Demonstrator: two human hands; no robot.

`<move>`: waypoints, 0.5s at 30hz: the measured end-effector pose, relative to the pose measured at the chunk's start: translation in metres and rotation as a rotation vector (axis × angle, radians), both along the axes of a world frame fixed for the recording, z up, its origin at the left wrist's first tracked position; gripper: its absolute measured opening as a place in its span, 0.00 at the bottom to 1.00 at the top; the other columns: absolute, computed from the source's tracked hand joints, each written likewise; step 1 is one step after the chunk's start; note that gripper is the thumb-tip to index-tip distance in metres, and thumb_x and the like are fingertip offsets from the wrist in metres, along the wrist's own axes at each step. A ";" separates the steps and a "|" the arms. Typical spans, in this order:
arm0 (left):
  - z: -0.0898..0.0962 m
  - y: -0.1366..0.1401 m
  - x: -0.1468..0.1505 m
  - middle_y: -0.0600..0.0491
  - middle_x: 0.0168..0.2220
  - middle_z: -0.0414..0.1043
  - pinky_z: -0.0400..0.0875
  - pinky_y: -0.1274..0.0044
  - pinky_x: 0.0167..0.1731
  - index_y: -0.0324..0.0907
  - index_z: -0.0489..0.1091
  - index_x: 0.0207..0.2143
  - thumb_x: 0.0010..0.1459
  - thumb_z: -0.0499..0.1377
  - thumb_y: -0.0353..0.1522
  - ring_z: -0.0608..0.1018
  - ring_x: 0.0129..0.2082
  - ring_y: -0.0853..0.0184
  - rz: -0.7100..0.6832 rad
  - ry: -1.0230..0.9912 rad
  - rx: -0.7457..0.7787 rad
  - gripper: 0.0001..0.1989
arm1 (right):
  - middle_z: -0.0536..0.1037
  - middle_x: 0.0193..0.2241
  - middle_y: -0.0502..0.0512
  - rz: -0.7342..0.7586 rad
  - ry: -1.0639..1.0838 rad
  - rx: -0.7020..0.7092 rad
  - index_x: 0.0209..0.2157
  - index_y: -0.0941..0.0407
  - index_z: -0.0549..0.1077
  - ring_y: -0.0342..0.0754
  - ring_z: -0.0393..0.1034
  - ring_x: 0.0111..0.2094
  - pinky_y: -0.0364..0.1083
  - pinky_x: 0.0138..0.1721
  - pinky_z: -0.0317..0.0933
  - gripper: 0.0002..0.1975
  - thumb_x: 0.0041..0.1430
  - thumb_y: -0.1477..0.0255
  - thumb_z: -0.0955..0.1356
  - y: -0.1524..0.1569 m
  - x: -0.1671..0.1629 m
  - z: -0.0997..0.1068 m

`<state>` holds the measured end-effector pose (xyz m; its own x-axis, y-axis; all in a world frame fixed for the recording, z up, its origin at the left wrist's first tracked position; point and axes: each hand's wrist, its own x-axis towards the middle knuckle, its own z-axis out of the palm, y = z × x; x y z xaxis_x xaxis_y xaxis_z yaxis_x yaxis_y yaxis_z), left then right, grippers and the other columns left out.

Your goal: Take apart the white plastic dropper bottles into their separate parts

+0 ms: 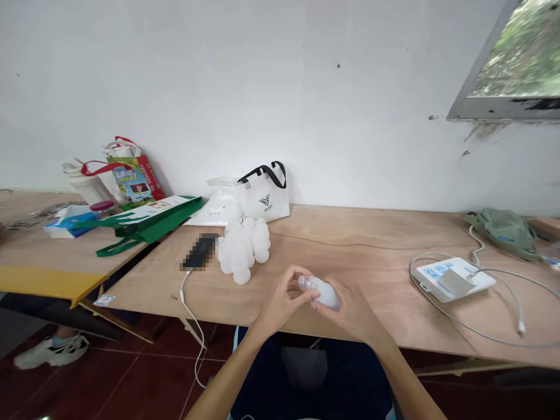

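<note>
A small white translucent bottle [327,293] with a clear cap lies tilted between my hands, just above the table's front part. My right hand [352,309] is wrapped round the bottle's body, its thumb and fingers closed on it. At the capped end, my left hand [284,296] curls its thumb and index finger round the clear cap [306,282]. To the left stands a cluster of similar white bottles [240,248], packed close together on the wooden table [350,233].
Behind the cluster are a white bag [271,201] with black handles and a plastic pouch [214,204]. A phone [199,252] on a white cable and a green bag [149,219] lie left. Rightward are a power strip [455,279], looping cables and a green cap [503,230].
</note>
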<state>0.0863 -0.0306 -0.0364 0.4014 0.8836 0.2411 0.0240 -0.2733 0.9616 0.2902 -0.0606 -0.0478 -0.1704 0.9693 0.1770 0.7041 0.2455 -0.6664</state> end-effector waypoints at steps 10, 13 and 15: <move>-0.005 -0.005 0.008 0.52 0.40 0.77 0.65 0.72 0.35 0.46 0.70 0.38 0.70 0.52 0.40 0.78 0.36 0.62 0.168 0.559 0.355 0.11 | 0.82 0.39 0.51 0.065 -0.121 0.024 0.46 0.49 0.71 0.54 0.78 0.35 0.47 0.33 0.58 0.11 0.62 0.68 0.68 -0.007 -0.023 -0.003; -0.015 0.001 0.009 0.52 0.30 0.74 0.56 0.72 0.27 0.45 0.66 0.28 0.70 0.51 0.43 0.74 0.27 0.63 0.240 0.687 0.349 0.18 | 0.83 0.35 0.53 0.046 -0.200 0.013 0.45 0.51 0.72 0.54 0.77 0.32 0.47 0.30 0.56 0.10 0.63 0.65 0.68 -0.007 -0.028 -0.006; -0.019 0.005 0.009 0.52 0.26 0.73 0.54 0.73 0.26 0.44 0.65 0.27 0.71 0.50 0.43 0.73 0.25 0.64 0.239 0.705 0.333 0.20 | 0.83 0.35 0.54 0.045 -0.246 0.015 0.48 0.52 0.72 0.55 0.78 0.32 0.46 0.30 0.56 0.13 0.63 0.65 0.68 -0.007 -0.031 -0.006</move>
